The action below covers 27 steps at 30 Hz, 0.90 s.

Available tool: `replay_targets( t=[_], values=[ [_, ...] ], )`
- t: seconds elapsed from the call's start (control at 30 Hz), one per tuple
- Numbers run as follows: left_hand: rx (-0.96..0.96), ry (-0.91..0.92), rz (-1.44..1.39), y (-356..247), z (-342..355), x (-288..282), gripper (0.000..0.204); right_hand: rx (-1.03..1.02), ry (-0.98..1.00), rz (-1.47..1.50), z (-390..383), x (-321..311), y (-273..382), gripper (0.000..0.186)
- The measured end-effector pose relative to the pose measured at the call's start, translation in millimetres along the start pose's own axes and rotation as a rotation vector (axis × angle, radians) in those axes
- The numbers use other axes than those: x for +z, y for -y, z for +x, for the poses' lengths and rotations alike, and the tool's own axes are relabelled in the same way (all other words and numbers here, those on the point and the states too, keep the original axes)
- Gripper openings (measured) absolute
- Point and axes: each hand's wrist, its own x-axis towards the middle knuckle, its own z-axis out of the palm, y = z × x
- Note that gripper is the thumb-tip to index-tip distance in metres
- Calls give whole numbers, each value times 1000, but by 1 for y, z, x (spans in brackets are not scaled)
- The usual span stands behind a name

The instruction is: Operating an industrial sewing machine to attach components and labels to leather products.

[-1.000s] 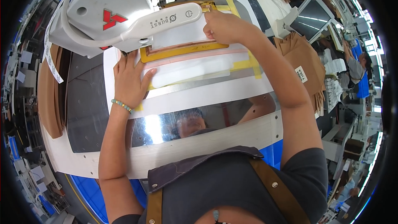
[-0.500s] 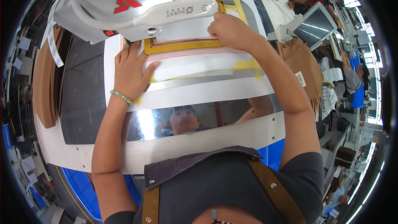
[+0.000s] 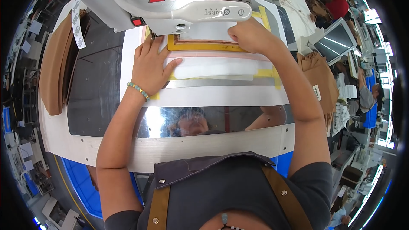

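Note:
My left hand (image 3: 151, 66) lies flat with fingers and thumb apart, on the white sheet at the left end of a yellow frame (image 3: 204, 47). Its fingertips reach beneath the edge of a grey-white sewing machine head (image 3: 128, 0). At the frame's right side my right hand (image 3: 252, 37) is closed, knuckles up; whatever its fingers pinch is hidden from view. Just in front of the frame run a pink strip (image 3: 217, 54) and a soft white strip (image 3: 213, 69), with yellow tape (image 3: 266, 73) at the right. A white lamp-like arm (image 3: 217, 11) hangs over the frame.
A shiny metal plate (image 3: 243, 117) spans the table's near side. Brown stacked pieces (image 3: 57, 66) stand at the left, more brown sheets (image 3: 317, 74) at the right beside a screen (image 3: 336, 38). Blue bins (image 3: 81, 187) sit below the table edge. Other people work at far right.
The whole view has shifted, so the machine and table appear farther right and slightly higher. Both hands keep nearly the same places against the yellow frame.

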Motion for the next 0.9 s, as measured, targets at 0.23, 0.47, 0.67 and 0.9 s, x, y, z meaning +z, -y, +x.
replay_targets(
  t=[0.23, 0.47, 0.67, 0.9],
  values=[
    [-9, -36, -14, -1, 0, 1, 55, -22, -206, -115, -4, -16, 6, 19],
    [-19, -73, -83, 0, 0, 6, 56, -220, -145, 684, 37, 1, 55, 20],
    [-10, -28, -91, -2, 2, 2, 58, -5, -149, 707, 61, 17, 81, 27],
    [-234, -361, 58, 118, -13, -49, 43, 81, -561, 722, -22, 24, 15, 26]
  ],
)
